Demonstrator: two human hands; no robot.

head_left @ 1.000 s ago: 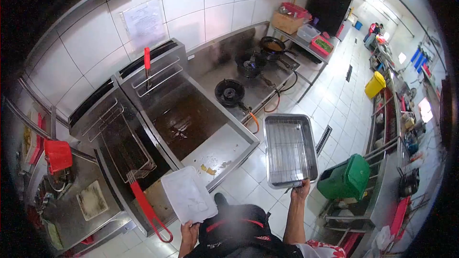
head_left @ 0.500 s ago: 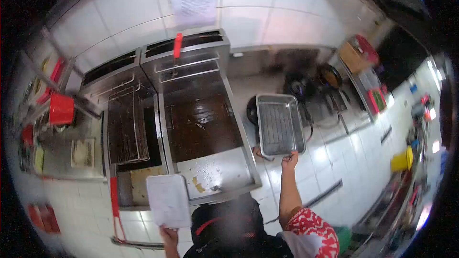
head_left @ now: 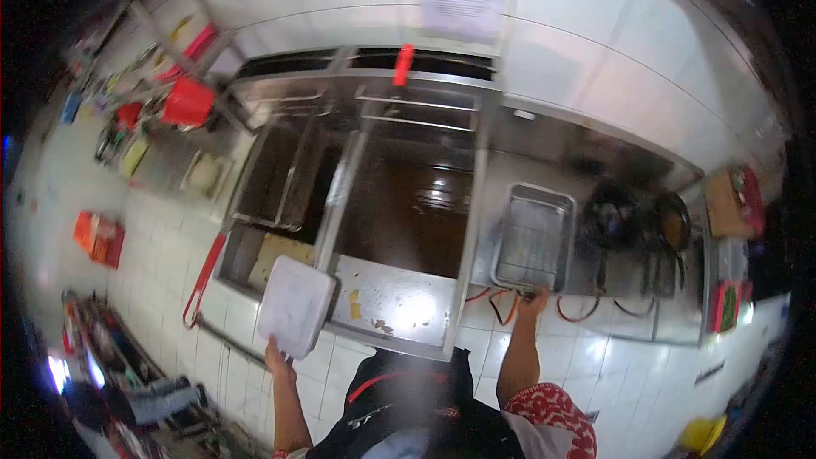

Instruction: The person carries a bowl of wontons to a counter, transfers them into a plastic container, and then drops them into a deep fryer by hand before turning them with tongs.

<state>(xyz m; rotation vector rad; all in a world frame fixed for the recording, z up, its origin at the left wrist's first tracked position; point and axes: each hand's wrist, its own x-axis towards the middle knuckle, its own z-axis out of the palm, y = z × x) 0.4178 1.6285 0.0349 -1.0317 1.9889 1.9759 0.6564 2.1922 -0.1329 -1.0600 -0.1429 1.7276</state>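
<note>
At the lower left, my left hand [head_left: 279, 359] grips the near edge of a white rectangular container [head_left: 294, 306], fingers partly hidden beneath it. This container overlaps the front ledge of the fryers in view. My right hand [head_left: 533, 297] is closed on the near rim of a metal tray [head_left: 568, 242] with a wire rack [head_left: 534, 234] inside it. The tray overlaps the steel stove counter, left of two dark woks. Between my hands lies the right fryer [head_left: 408, 204], full of dark oil, with crumbs on its front ledge.
The left fryer [head_left: 248, 263] holds a wire basket [head_left: 276, 170]. A red handle [head_left: 404, 65] stands up behind the right fryer. Two woks [head_left: 612, 214] [head_left: 671, 221] sit on the stove, with hoses along its front. A red container [head_left: 187, 102] stands on the left counter.
The view has swung, shifting the fryers right and upright in it. The metal tray has moved back over the stove counter, held by my right hand. The white container has tilted in my left hand.
</note>
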